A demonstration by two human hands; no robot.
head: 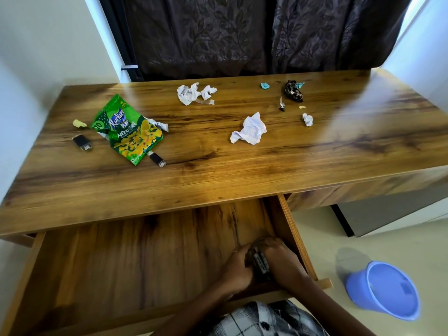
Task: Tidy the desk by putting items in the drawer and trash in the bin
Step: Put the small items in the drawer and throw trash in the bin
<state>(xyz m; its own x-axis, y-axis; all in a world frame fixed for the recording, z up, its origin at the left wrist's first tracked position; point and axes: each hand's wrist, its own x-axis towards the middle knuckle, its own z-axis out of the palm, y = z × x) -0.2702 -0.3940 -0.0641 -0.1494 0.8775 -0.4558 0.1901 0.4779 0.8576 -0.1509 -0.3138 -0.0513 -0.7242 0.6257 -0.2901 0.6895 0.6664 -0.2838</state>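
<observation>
A: Both hands down in the open drawer (pixel 135 258), lower centre of the frame. Left hand (pixel 236 269) and right hand (pixel 278 259) curled close together around a small dark bundle (pixel 261 264), tight against the drawer's right wall.

B: And up on the worktop (pixel 218 166)?

A: Green snack bag (pixel 127 129) at left, black USB stick (pixel 83 142) beside it, another USB stick (pixel 157 159) poking out under the bag. Crumpled paper (pixel 249 129) mid-frame, more paper scraps (pixel 194 93) above. Dark wrapper (pixel 293 91) upper right.

B: Bin?

A: Blue bin (pixel 385 289) on the floor, lower right, tilted.
</observation>
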